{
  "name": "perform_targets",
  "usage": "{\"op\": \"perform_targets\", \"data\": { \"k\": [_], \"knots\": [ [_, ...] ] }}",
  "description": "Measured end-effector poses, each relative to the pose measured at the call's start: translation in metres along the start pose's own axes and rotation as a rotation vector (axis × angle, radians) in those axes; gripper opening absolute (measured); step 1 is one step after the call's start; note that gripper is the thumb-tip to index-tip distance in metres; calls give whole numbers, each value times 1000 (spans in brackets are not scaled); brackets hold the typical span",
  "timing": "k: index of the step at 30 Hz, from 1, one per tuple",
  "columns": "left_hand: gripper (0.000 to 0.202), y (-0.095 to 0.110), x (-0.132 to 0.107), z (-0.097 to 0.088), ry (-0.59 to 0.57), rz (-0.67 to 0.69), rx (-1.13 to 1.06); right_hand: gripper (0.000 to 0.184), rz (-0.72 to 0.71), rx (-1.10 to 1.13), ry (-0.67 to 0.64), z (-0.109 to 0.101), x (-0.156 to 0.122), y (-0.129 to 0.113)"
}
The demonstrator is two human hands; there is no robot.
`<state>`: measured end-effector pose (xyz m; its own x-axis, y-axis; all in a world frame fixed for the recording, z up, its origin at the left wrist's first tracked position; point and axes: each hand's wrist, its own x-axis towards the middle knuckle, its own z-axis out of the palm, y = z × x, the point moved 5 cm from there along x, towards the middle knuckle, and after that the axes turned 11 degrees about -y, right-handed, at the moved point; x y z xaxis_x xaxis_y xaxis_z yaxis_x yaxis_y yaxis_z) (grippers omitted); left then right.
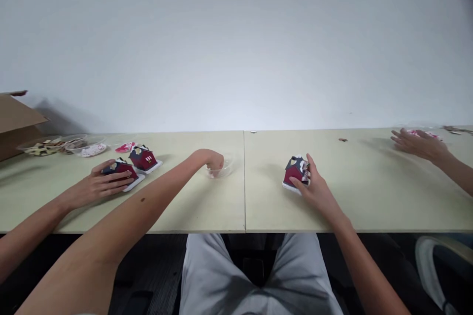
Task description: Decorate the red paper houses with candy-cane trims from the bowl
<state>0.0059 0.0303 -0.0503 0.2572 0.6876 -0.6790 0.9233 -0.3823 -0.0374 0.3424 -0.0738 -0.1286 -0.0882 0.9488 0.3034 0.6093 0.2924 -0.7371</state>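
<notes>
My left hand (213, 160) reaches to the middle of the table, its fingers curled down into a small clear plastic bowl (221, 170). Whatever the fingers touch inside the bowl is hidden. My right hand (314, 184) grips a small paper house (295, 172) with a red wall, dark navy roof and white base. Its fingers wrap around the house's side, covering part of it.
A co-worker's hand (111, 178) rests on another paper house (120, 170) beside a third (143, 159). Clear bowls of tan pieces (46, 146) and pink-white pieces (88, 149) stand near a cardboard box (15, 123). Another co-worker's hand (419, 143) is far right.
</notes>
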Motion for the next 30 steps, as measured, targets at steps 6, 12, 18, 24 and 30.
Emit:
{"op": "perform_targets", "data": {
  "k": [6, 12, 18, 24, 30],
  "knots": [
    [11, -6, -2, 0, 24, -34, 27, 91, -95, -111, 29, 1, -1, -12],
    [22, -3, -3, -1, 14, -53, 69, 87, -76, -99, 35, 0, -1, -23],
    [9, -7, -23, -28, 88, 54, -56, 94, -72, -94, 39, 3, -2, -24],
    [33, 24, -96, -58, 533, 424, -379, 95, -42, -123, 47, 5, -5, -30],
    [30, 113, -76, -11, 619, 852, -715, 95, -34, -115, 55, 9, -7, -37]
  ]
}}
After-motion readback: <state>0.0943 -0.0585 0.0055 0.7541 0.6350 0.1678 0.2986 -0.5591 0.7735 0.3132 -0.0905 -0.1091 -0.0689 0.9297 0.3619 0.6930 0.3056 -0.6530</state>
